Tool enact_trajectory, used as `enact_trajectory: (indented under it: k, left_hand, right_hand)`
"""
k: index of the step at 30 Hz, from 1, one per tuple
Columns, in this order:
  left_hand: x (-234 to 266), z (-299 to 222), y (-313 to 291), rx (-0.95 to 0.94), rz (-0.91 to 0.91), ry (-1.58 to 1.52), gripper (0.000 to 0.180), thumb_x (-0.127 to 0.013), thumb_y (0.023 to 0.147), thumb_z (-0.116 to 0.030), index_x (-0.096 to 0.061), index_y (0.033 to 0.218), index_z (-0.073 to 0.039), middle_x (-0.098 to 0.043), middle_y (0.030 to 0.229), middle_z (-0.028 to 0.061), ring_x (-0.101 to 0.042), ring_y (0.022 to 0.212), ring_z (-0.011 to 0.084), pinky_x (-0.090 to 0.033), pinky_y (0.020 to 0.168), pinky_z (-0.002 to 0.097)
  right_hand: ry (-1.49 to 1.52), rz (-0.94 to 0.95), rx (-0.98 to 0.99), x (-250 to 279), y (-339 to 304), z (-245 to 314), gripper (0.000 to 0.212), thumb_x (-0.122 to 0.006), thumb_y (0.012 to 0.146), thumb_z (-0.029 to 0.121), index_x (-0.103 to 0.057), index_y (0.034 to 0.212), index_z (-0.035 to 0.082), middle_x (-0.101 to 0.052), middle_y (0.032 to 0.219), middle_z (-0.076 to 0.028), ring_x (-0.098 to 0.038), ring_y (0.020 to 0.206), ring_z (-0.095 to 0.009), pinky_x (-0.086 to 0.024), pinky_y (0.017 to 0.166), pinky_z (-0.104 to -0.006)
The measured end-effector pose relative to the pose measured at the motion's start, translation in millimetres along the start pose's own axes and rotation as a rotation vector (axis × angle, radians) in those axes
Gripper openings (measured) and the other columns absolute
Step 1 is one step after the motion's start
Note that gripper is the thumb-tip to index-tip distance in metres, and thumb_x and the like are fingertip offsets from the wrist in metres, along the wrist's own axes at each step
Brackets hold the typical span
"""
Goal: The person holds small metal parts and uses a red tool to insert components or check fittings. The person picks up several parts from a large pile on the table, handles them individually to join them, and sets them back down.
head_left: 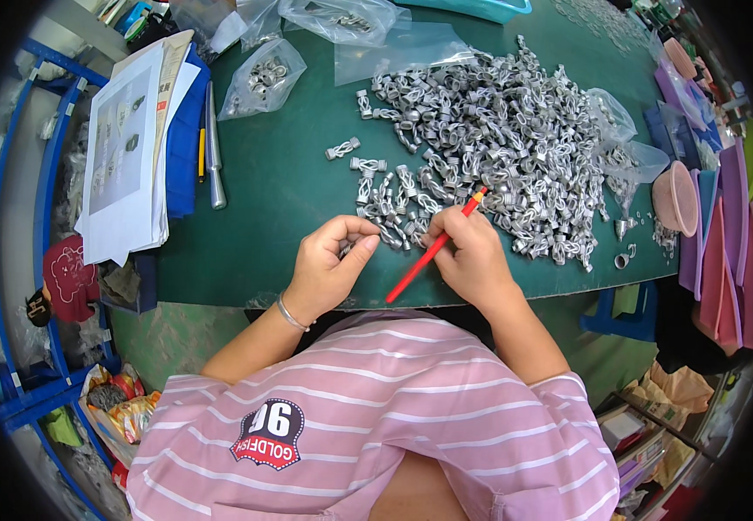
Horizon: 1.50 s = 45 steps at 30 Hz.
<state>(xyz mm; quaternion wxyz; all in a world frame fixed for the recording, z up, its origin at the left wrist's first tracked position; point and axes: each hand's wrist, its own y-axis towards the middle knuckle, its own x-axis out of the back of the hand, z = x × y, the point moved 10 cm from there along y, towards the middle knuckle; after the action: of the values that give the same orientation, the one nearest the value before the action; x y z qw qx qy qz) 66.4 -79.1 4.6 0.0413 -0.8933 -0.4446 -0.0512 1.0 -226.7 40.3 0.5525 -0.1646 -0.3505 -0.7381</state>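
Observation:
My left hand is curled at the table's front edge, thumb against its fingers. A bit of silver metal part shows inside its grip. To its right, my right hand holds a red pencil, which slants from lower left up to a yellowish end past the knuckles. Whether those fingertips also pinch a metal part is hidden. Just beyond both hands lie several loose silver metal parts with twisted, open bodies and ringed ends. They join a large heap of the same parts at the back right.
Clear plastic bags of metal pieces lie on the green table. Papers lean at the left, beside a metal tube-like tool. A pink bowl and coloured bins line the right. A blue rack stands far left.

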Motion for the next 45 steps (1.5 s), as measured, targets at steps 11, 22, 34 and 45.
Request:
enact_trajectory:
  k: [11, 22, 34, 45]
  left_hand:
    - [-5.6, -3.2, -1.7, -0.023, 0.023, -0.008, 0.01, -0.06, 0.085, -0.004, -0.06, 0.094, 0.001, -0.06, 0.084, 0.0004, -0.054, 0.074, 0.0044, -0.044, 0.066, 0.0185]
    - [3.7, -4.6, -1.0, -0.045, -0.013, -0.034, 0.014, -0.062, 0.084, -0.003, -0.059, 0.096, 0.001, -0.06, 0.083, 0.0016, -0.054, 0.072, 0.0048, -0.044, 0.065, 0.0186]
    - [-2.8, -5.0, 7.6, 0.054, 0.055, -0.352, 0.021, -0.066, 0.081, -0.004, -0.057, 0.098, 0.005, -0.061, 0.096, 0.0085, -0.058, 0.087, 0.0097, -0.048, 0.073, 0.0214]
    - [5.4, -22.0, 10.0, -0.14, -0.031, -0.161, 0.021, -0.067, 0.078, 0.0, -0.059, 0.097, 0.0, -0.061, 0.091, 0.0013, -0.046, 0.066, 0.0037, -0.037, 0.055, 0.018]
  right_hand:
    - [-0.295, 0.016, 0.045, 7.5, 33.6, -6.6, 0.015, -0.062, 0.065, 0.001, -0.05, 0.072, 0.009, -0.054, 0.063, -0.009, -0.054, 0.068, -0.03, -0.038, 0.057, -0.0412]
    - [-0.332, -0.036, 0.155, -8.2, 65.2, -0.7, 0.019, -0.065, 0.065, 0.005, -0.049, 0.077, 0.008, -0.055, 0.065, -0.007, -0.055, 0.067, -0.03, -0.038, 0.056, -0.0417]
    - [0.364, -0.027, 0.285, -10.6, 25.5, 46.8, 0.034, -0.074, 0.065, -0.005, -0.044, 0.076, 0.005, -0.063, 0.092, -0.012, -0.061, 0.074, -0.017, -0.051, 0.061, -0.0271]
    - [0.915, -0.099, 0.017, -14.5, 23.6, 16.0, 0.028, -0.068, 0.073, -0.008, -0.043, 0.075, 0.005, -0.061, 0.094, -0.014, -0.059, 0.075, -0.014, -0.049, 0.062, -0.0247]
